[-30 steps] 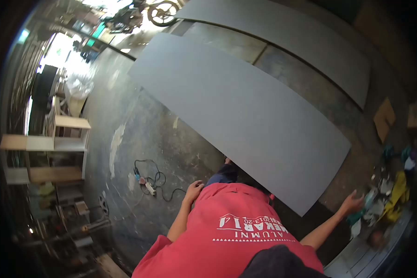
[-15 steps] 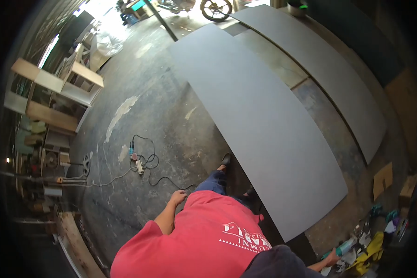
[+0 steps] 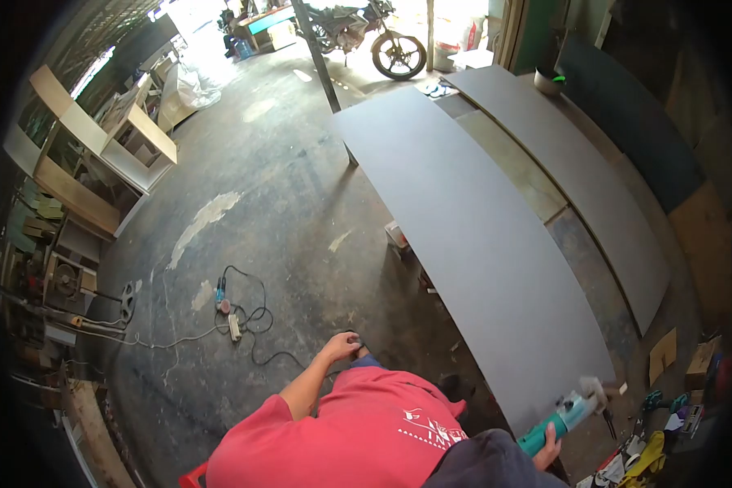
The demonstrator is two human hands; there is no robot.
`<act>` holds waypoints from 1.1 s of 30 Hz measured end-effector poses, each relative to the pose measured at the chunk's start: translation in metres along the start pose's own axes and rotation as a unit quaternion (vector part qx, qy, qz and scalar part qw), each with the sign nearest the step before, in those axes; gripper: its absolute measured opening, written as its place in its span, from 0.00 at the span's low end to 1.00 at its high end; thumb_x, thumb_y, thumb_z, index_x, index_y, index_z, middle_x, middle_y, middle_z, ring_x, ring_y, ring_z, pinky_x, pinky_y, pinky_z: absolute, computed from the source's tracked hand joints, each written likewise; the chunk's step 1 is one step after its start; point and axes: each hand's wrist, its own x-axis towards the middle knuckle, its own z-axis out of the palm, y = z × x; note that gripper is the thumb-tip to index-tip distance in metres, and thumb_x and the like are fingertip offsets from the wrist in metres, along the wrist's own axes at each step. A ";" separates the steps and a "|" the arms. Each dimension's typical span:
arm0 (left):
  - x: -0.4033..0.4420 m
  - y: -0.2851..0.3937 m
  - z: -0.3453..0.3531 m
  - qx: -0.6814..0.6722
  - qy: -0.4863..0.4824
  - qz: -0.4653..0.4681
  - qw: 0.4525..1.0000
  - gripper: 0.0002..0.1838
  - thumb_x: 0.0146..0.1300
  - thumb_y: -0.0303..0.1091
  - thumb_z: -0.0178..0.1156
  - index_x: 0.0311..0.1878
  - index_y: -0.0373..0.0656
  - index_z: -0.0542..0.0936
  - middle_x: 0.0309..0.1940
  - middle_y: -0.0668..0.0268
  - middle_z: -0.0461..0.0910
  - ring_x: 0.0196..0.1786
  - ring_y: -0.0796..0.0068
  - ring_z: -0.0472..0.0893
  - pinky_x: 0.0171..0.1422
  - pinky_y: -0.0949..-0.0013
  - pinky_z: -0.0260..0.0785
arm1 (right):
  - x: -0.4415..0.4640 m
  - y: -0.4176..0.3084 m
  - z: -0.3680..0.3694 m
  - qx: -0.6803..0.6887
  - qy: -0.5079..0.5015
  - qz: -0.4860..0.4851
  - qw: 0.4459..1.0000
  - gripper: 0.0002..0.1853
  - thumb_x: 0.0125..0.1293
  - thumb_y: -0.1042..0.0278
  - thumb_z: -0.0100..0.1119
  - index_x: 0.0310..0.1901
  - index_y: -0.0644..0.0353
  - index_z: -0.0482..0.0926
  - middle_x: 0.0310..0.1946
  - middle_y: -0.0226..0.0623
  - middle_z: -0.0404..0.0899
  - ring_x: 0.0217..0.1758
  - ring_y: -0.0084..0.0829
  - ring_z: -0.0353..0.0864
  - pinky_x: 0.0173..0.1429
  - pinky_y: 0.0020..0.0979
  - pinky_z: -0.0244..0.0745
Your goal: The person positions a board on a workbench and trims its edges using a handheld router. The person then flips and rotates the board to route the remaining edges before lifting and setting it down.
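Grey concrete floor (image 3: 276,195), scuffed, pale patches (image 3: 207,221) showing, open-fronted shelf unit (image 3: 153,135) at left, clear plastic sheeting (image 3: 191,91) just beyond it, dark post (image 3: 317,57) at mid-rear, motorbike (image 3: 350,37) near bright far opening (image 3: 199,31), strong daylight entering there, dark board (image 3: 626,114) along dimmer right side

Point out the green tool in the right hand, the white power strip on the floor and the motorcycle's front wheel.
Green tool (image 3: 559,420): head view, middle of its body.
White power strip (image 3: 235,328): head view, its upper face.
Front wheel (image 3: 399,55): head view, its hub.
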 end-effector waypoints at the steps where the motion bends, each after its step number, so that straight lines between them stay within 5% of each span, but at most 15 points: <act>1: 0.014 0.009 -0.022 -0.002 0.002 0.008 1.000 0.28 0.61 0.40 0.65 0.62 0.37 0.79 0.50 0.51 0.86 0.53 0.62 0.85 0.59 0.63 0.76 | -0.016 -0.012 0.048 0.058 -0.043 -0.002 0.997 0.24 0.65 0.55 0.66 0.52 0.68 0.77 0.36 0.39 0.78 0.32 0.33 0.80 0.38 0.34 0.79; 3: 0.029 0.018 -0.061 -0.076 0.003 0.108 0.991 0.27 0.63 0.40 0.66 0.63 0.37 0.79 0.52 0.53 0.86 0.53 0.65 0.85 0.60 0.64 0.76 | -0.039 -0.018 0.118 0.151 -0.116 0.025 0.981 0.22 0.66 0.57 0.65 0.51 0.69 0.76 0.38 0.44 0.80 0.35 0.35 0.83 0.38 0.35 0.82; 7: 0.001 0.127 -0.167 -0.190 -0.088 0.126 0.970 0.25 0.69 0.36 0.65 0.67 0.40 0.76 0.55 0.63 0.84 0.57 0.74 0.81 0.63 0.70 0.73 | -0.081 -0.045 0.258 0.183 -0.300 0.013 0.936 0.29 0.63 0.55 0.63 0.56 0.71 0.73 0.43 0.50 0.81 0.41 0.41 0.85 0.46 0.42 0.86; 11: -0.026 0.210 -0.237 -0.287 -0.212 0.206 0.911 0.32 0.68 0.41 0.66 0.73 0.42 0.70 0.63 0.63 0.78 0.66 0.73 0.75 0.70 0.67 0.67 | -0.119 -0.061 0.389 0.256 -0.508 0.066 0.820 0.42 0.61 0.44 0.61 0.68 0.71 0.64 0.46 0.51 0.80 0.49 0.45 0.83 0.50 0.43 0.86; 14: -0.004 0.243 -0.259 -0.311 -0.260 0.290 0.867 0.41 0.64 0.47 0.69 0.75 0.38 0.65 0.65 0.62 0.77 0.68 0.71 0.74 0.73 0.65 0.65 | -0.132 -0.067 0.471 0.297 -0.615 0.109 0.722 0.44 0.57 0.44 0.64 0.66 0.72 0.66 0.45 0.53 0.80 0.47 0.44 0.83 0.51 0.41 0.83; 19: 0.042 0.281 -0.320 -0.407 -0.344 0.233 0.813 0.44 0.58 0.50 0.73 0.71 0.36 0.67 0.61 0.57 0.78 0.59 0.68 0.81 0.60 0.66 0.77 | -0.139 -0.066 0.587 0.346 -0.712 0.203 0.576 0.43 0.56 0.44 0.65 0.64 0.71 0.68 0.43 0.51 0.79 0.47 0.47 0.81 0.52 0.42 0.82; 23: 0.097 0.288 -0.369 -0.429 -0.266 0.205 0.839 0.46 0.51 0.45 0.79 0.71 0.40 0.68 0.57 0.59 0.79 0.56 0.70 0.79 0.59 0.65 0.75 | -0.123 -0.054 0.679 0.376 -0.737 0.304 0.472 0.41 0.55 0.45 0.67 0.62 0.70 0.69 0.43 0.52 0.78 0.47 0.48 0.81 0.54 0.42 0.81; 25: 0.114 0.307 -0.394 -0.384 -0.237 0.221 0.865 0.45 0.48 0.43 0.82 0.67 0.40 0.70 0.51 0.62 0.81 0.51 0.72 0.81 0.52 0.67 0.78 | -0.105 -0.064 0.710 0.357 -0.744 0.320 0.466 0.41 0.55 0.45 0.68 0.62 0.69 0.69 0.43 0.55 0.78 0.48 0.50 0.82 0.54 0.43 0.81; 27: 0.137 0.310 -0.425 -0.384 -0.203 0.216 0.874 0.45 0.45 0.42 0.85 0.65 0.41 0.71 0.48 0.65 0.82 0.51 0.72 0.81 0.53 0.67 0.78 | -0.090 -0.096 0.760 0.200 -0.814 0.237 0.492 0.43 0.53 0.44 0.70 0.63 0.67 0.69 0.44 0.56 0.79 0.49 0.50 0.83 0.56 0.44 0.81; 28: 0.147 0.310 -0.438 -0.370 -0.181 0.212 0.886 0.41 0.45 0.37 0.84 0.62 0.40 0.74 0.48 0.65 0.83 0.49 0.73 0.82 0.52 0.68 0.78 | -0.089 -0.119 0.769 0.132 -0.797 0.181 0.560 0.38 0.56 0.43 0.69 0.58 0.69 0.74 0.46 0.53 0.82 0.49 0.46 0.84 0.55 0.41 0.80; 29: 0.159 0.312 -0.451 -0.355 -0.161 0.210 0.896 0.36 0.45 0.32 0.83 0.59 0.40 0.78 0.48 0.65 0.84 0.48 0.74 0.83 0.50 0.70 0.79 | -0.080 -0.131 0.784 0.130 -0.798 0.182 0.559 0.38 0.56 0.43 0.69 0.58 0.69 0.74 0.46 0.53 0.82 0.49 0.46 0.84 0.55 0.41 0.80; 31: 0.176 0.329 -0.470 -0.405 -0.141 0.247 0.869 0.36 0.44 0.32 0.84 0.58 0.41 0.78 0.47 0.66 0.84 0.49 0.74 0.83 0.52 0.69 0.78 | -0.059 -0.148 0.804 -0.105 -0.713 -0.090 0.687 0.30 0.58 0.50 0.70 0.50 0.72 0.79 0.45 0.47 0.83 0.45 0.37 0.84 0.51 0.37 0.79; 32: 0.179 0.334 -0.468 -0.449 -0.122 0.287 0.838 0.37 0.43 0.32 0.85 0.58 0.41 0.78 0.47 0.67 0.84 0.49 0.74 0.82 0.54 0.69 0.77 | -0.058 -0.156 0.795 -0.104 -0.709 -0.091 0.691 0.30 0.58 0.50 0.70 0.50 0.72 0.79 0.45 0.47 0.83 0.45 0.37 0.84 0.51 0.37 0.79; 33: 0.198 0.336 -0.484 -0.448 -0.130 0.286 0.837 0.37 0.43 0.32 0.85 0.58 0.41 0.78 0.47 0.67 0.84 0.49 0.74 0.82 0.54 0.69 0.77 | -0.064 -0.172 0.801 -0.142 -0.572 -0.235 0.773 0.26 0.58 0.54 0.71 0.48 0.70 0.81 0.44 0.44 0.84 0.44 0.35 0.84 0.50 0.36 0.78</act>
